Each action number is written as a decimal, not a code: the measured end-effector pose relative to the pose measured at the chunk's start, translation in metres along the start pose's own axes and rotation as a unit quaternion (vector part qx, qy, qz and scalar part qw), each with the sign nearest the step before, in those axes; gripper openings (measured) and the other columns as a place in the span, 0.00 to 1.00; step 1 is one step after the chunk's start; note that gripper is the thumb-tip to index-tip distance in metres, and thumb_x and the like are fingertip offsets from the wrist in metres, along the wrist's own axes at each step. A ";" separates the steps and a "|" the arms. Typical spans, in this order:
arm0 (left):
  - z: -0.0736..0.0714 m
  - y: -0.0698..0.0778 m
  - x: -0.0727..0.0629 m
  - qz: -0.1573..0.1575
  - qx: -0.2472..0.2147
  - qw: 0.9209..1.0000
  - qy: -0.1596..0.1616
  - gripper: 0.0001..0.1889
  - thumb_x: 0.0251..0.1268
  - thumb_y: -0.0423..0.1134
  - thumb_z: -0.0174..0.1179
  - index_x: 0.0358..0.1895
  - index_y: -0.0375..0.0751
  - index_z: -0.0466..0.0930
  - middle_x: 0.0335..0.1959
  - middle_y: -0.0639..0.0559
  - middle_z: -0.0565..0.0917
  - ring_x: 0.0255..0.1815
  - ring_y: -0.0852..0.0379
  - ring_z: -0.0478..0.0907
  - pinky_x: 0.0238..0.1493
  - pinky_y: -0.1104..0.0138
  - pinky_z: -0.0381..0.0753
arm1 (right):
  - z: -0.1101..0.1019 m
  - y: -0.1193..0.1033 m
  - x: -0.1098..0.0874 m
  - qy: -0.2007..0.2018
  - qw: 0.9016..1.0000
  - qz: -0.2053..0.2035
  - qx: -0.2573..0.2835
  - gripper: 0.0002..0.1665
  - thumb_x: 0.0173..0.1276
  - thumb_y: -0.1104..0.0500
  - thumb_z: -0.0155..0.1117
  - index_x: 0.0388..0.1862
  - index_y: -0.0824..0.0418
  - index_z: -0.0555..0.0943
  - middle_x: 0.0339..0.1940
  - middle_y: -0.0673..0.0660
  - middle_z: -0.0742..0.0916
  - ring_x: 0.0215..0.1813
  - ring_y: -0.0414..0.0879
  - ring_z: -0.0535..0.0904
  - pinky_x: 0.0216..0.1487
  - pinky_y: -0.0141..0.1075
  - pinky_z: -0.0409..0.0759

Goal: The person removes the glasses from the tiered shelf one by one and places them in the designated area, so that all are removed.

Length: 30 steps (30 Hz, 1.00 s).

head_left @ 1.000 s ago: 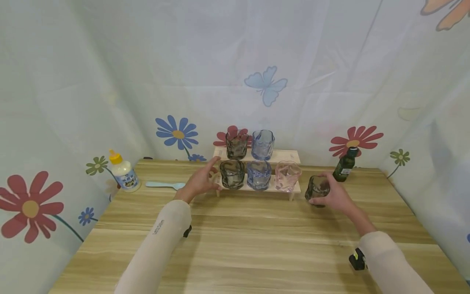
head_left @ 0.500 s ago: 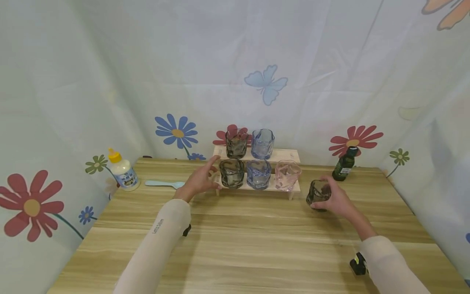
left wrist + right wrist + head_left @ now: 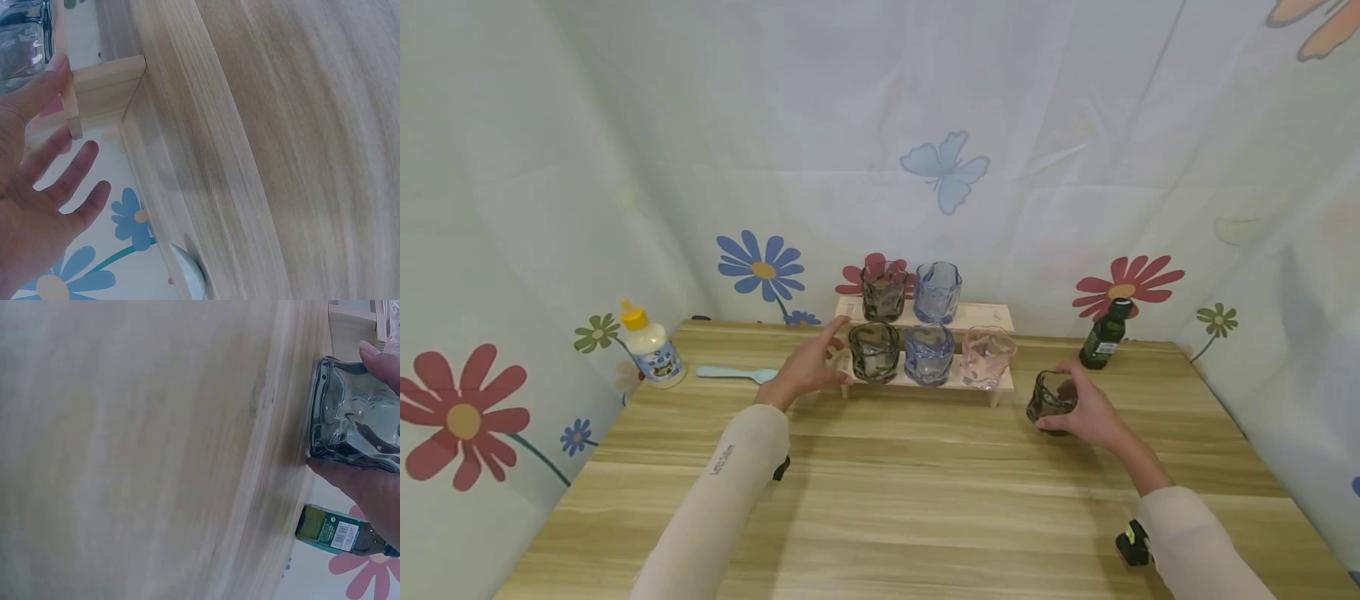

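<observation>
In the head view my right hand [image 3: 1092, 410] grips a smoky grey glass tumbler [image 3: 1051, 402] round its side, right of a two-tier wooden rack [image 3: 981, 315]. The right wrist view shows the tumbler [image 3: 350, 419] between thumb and fingers, its base close to the tabletop. My left hand [image 3: 808, 364] is at the rack's left end, fingers spread, with the thumb touching a shelf board in the left wrist view. Grey [image 3: 883, 293] and blue [image 3: 937, 296] tumblers stand on the upper tier. On the lower tier are grey [image 3: 874, 354], blue [image 3: 929, 357] and pink [image 3: 988, 358] ones.
A dark green bottle [image 3: 1103, 335] stands behind the right hand. A white bottle with a yellow cap [image 3: 656, 354] and a light blue plastic utensil [image 3: 730, 373] are at the left. Behind the wooden table [image 3: 925, 500] hangs a flower-printed curtain [image 3: 820, 150].
My right hand has brought the grey tumbler slightly toward me and a little to the right. The left hand stays at the rack's end.
</observation>
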<state>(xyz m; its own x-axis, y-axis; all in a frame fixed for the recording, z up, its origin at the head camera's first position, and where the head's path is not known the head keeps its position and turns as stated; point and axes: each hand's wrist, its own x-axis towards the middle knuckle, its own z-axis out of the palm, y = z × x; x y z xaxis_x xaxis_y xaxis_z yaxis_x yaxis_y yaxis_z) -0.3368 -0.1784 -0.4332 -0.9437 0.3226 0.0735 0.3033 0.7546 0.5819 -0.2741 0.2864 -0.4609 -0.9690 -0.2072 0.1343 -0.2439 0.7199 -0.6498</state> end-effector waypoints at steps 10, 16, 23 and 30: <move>-0.001 0.001 0.001 -0.003 0.000 1.000 0.000 0.56 0.52 0.38 0.77 0.80 0.59 0.48 0.63 0.39 0.80 0.60 0.35 0.78 0.60 0.43 0.76 | -0.001 0.000 -0.001 -0.005 1.000 0.008 0.008 0.56 0.51 0.57 0.83 0.70 0.65 0.57 0.54 0.77 0.79 0.56 0.69 0.77 0.56 0.63 0.74; -0.001 0.000 0.000 0.003 0.002 1.000 0.001 0.56 0.52 0.38 0.77 0.80 0.57 0.48 0.62 0.38 0.80 0.59 0.35 0.79 0.59 0.43 0.77 | -0.002 0.002 -0.001 -0.016 1.000 0.006 0.023 0.63 0.52 0.55 0.83 0.77 0.66 0.52 0.64 0.81 0.73 0.65 0.74 0.70 0.61 0.66 0.72; 0.001 -0.001 0.000 0.002 0.001 1.000 -0.001 0.55 0.53 0.39 0.76 0.80 0.57 0.48 0.63 0.38 0.80 0.59 0.35 0.79 0.59 0.43 0.76 | -0.015 -0.006 0.002 -0.034 0.999 0.017 0.026 0.68 0.54 0.49 0.81 0.81 0.65 0.46 0.75 0.79 0.60 0.74 0.78 0.57 0.64 0.72 0.63; 0.001 -0.001 0.001 -0.001 0.003 1.000 -0.002 0.55 0.53 0.39 0.77 0.80 0.57 0.48 0.63 0.38 0.80 0.59 0.36 0.79 0.59 0.43 0.76 | -0.036 -0.027 0.022 -0.017 0.999 -0.004 0.028 0.67 0.57 0.47 0.79 0.82 0.60 0.44 0.78 0.76 0.57 0.77 0.75 0.52 0.66 0.73 0.58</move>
<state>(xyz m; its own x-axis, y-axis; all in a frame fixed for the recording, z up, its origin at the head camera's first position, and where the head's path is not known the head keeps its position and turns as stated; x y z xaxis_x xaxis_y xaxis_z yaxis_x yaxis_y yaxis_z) -0.3379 -0.1782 -0.4342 -0.9439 0.3230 0.0696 0.3020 0.7583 0.5778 -0.2897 0.2862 -0.4134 -0.9650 -0.2357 0.1152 -0.2484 0.6800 -0.6898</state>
